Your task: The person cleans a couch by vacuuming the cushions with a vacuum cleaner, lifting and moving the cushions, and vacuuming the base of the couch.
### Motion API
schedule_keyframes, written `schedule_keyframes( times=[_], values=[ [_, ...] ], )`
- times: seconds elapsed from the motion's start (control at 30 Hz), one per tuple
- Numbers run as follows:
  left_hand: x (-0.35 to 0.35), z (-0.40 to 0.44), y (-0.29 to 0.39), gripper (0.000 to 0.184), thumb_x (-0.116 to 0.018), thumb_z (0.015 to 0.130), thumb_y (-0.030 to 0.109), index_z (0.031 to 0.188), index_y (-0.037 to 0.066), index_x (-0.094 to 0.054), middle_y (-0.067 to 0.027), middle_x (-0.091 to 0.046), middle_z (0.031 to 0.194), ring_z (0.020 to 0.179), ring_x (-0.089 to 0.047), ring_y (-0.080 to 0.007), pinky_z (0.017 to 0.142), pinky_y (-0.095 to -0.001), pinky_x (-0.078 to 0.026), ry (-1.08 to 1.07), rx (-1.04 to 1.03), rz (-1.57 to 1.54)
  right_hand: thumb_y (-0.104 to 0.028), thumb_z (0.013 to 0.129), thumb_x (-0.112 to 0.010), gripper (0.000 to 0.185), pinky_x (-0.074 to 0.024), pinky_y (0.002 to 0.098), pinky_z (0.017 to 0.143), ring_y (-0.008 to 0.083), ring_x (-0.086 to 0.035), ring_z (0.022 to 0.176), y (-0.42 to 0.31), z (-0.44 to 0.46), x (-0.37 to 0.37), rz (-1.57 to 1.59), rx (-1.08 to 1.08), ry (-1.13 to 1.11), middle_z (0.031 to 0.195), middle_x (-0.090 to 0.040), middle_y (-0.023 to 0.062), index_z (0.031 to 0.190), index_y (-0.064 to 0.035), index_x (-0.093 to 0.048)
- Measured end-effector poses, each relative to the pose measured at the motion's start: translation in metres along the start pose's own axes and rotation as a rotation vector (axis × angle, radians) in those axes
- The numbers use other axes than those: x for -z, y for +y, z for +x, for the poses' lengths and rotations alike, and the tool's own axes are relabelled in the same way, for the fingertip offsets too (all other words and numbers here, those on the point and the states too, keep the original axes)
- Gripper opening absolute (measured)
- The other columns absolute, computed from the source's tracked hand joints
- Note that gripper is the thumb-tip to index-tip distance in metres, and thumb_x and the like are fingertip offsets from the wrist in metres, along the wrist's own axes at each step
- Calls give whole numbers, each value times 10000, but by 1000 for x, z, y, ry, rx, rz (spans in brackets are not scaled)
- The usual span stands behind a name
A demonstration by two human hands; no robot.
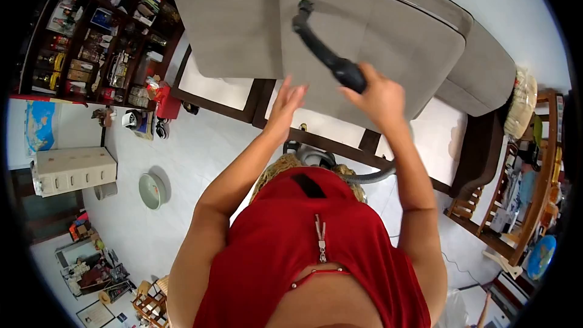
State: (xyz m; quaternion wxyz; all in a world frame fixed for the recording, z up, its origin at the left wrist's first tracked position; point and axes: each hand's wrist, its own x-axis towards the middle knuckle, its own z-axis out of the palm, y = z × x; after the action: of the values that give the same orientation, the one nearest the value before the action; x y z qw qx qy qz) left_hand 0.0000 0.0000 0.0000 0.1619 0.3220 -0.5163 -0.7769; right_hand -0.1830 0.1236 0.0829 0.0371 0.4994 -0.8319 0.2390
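My right hand (381, 98) is wrapped round the dark handle end of a vacuum cleaner wand (325, 54). The wand's far end, a small dark nozzle, is over the grey sofa cushion (388, 30); whether it touches the fabric I cannot tell. My left hand (284, 107) is held in the air in front of the sofa, its fingers apart and nothing in it. Below, the vacuum cleaner body (313, 157) shows in part on the floor, the rest hidden by my red top. Its grey ribbed hose (373, 176) curves off to the right.
The sofa's dark wooden frame (243, 112) runs along its front. A shelf full of items (91, 48) stands at the left, near a red box (167, 100). A green basin (152, 191) and a white cabinet (76, 170) are lower left. A cable (455, 261) lies at right.
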Motion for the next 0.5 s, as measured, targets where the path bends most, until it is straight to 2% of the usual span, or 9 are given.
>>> schedule_keyframes(
  times=[0.07,0.1,0.17,0.27,0.3,0.4,0.47,0.5],
  values=[
    [-17,28,26,908,-666,932,466,1599,167,-127,-81,-484,1397,1295,-476,-220,977,-412,-429,95,-140,-145,-570,692,-786,572,-551,422,571,331,-697,641,-16,12,-18,28,-21,-43,733,-700,139,1070,-158,-661],
    [-55,44,39,682,-662,949,393,1473,108,-333,-65,-557,1225,1121,-565,-206,896,-388,-462,165,-215,-230,-557,693,-788,562,-552,424,573,331,-697,642,3,11,-13,-4,37,-13,724,-699,138,1057,-149,-657],
    [-61,71,65,384,-669,948,284,1216,60,-509,-68,-600,1039,944,-617,-208,825,-390,-500,394,-77,-250,-558,697,-787,568,-556,430,591,334,-700,661,3,26,-36,-8,25,-109,731,-698,133,1066,-148,-652],
    [-45,134,21,274,-686,935,199,1112,57,-533,-68,-606,925,854,-624,-222,780,-380,-532,294,136,-439,-555,701,-786,566,-558,433,613,336,-704,682,30,14,-35,-45,14,-125,741,-698,135,1069,-149,-643],
    [-56,141,10,223,-699,912,149,1028,29,-551,-87,-608,878,809,-629,-239,751,-383,-544,287,187,-483,-559,703,-784,568,-559,432,619,335,-705,688,42,8,-29,-59,14,-113,748,-700,136,1070,-150,-642],
    [-119,129,-23,163,-697,894,136,964,51,-577,-67,-611,853,777,-627,-219,727,-372,-526,242,168,-433,-560,703,-787,574,-562,427,631,333,-707,699,86,-28,2,-126,-12,-116,762,-706,139,1082,-155,-640],
    [-168,108,-39,185,-716,870,156,941,62,-573,-60,-613,830,722,-614,-198,616,-351,-487,235,191,-410,-553,690,-803,602,-564,426,616,330,-709,689,113,-58,23,-177,-49,-146,757,-703,139,1109,-152,-641],
    [-182,102,-50,188,-717,866,154,949,62,-575,-57,-612,821,716,-615,-189,604,-354,-482,152,214,-410,-551,681,-812,626,-565,428,602,328,-711,679,124,-72,29,-188,-64,-156,750,-699,138,1127,-145,-643]
  ],
)
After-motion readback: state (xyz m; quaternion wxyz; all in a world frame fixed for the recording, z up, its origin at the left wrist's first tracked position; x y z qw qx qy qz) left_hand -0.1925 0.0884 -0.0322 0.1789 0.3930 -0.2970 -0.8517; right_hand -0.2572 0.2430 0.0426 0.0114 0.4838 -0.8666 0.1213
